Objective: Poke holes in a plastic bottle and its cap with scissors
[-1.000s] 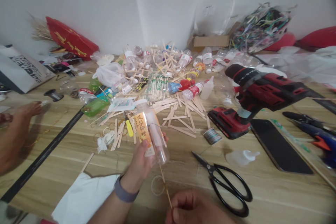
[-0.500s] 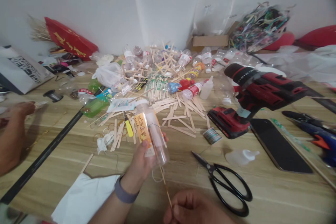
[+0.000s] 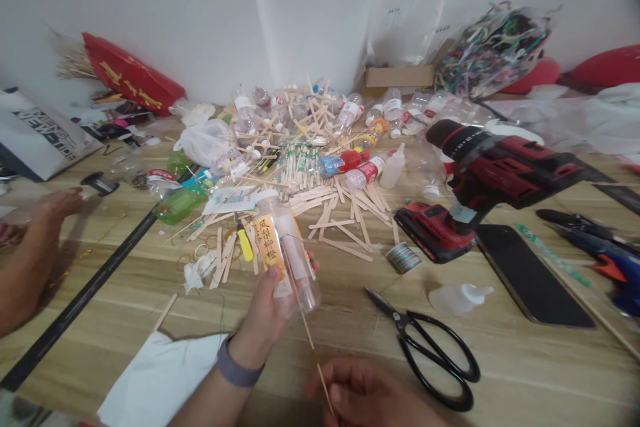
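Observation:
My left hand wraps round a clear plastic bottle with an orange and white label, held tilted above the table. A pale roll-like shape and a thin dark thread show at the bottle. My right hand, slightly blurred at the bottom edge, pinches the lower end of a thin wooden stick. The stick's upper part overlaps the bottle; whether it runs inside or in front I cannot tell. Right of my right hand lie black-handled scissors.
A red and black cordless drill, a phone, a thread spool and a small dropper bottle lie to the right. Craft sticks and bottles spread behind. At left, another person's hand is near a black spool.
The stick has moved up so that more of it overlaps the bottle. The pale loop below the bottle no longer shows. The other person's hand has shifted right, nearer the black spool.

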The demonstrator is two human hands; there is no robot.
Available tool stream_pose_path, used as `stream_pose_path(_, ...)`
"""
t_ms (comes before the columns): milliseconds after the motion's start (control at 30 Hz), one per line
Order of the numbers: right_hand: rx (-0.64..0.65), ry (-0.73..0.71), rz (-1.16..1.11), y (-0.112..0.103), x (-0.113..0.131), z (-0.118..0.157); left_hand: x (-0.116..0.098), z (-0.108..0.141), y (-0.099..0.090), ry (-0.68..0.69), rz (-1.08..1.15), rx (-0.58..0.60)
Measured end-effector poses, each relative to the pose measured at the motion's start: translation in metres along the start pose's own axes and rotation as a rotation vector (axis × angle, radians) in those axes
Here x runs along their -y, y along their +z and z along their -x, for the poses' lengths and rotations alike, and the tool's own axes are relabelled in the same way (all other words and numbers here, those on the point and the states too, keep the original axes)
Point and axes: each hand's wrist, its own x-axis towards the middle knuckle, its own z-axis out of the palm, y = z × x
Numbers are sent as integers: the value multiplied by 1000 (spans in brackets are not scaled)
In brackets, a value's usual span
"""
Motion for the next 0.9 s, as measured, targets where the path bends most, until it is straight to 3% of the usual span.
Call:
stream_pose_path(133, -12, 21, 92, 3, 7, 4, 2, 0, -2, 1, -3, 31)
stream_pose_path(333, -72, 3, -36, 0, -4, 0, 4, 0, -4, 9, -15, 26)
stream_pose_path(500, 6, -21, -58, 2, 0, 1, 2, 0, -3, -2, -3, 33)
stream_pose_path(767, -65, -18, -103, -2, -9, -2, 2, 0, -1, 12, -12, 46)
stream_pose_path(900, 4, -25, -87, 0, -4, 0, 0, -1, 0, 7, -17, 19)
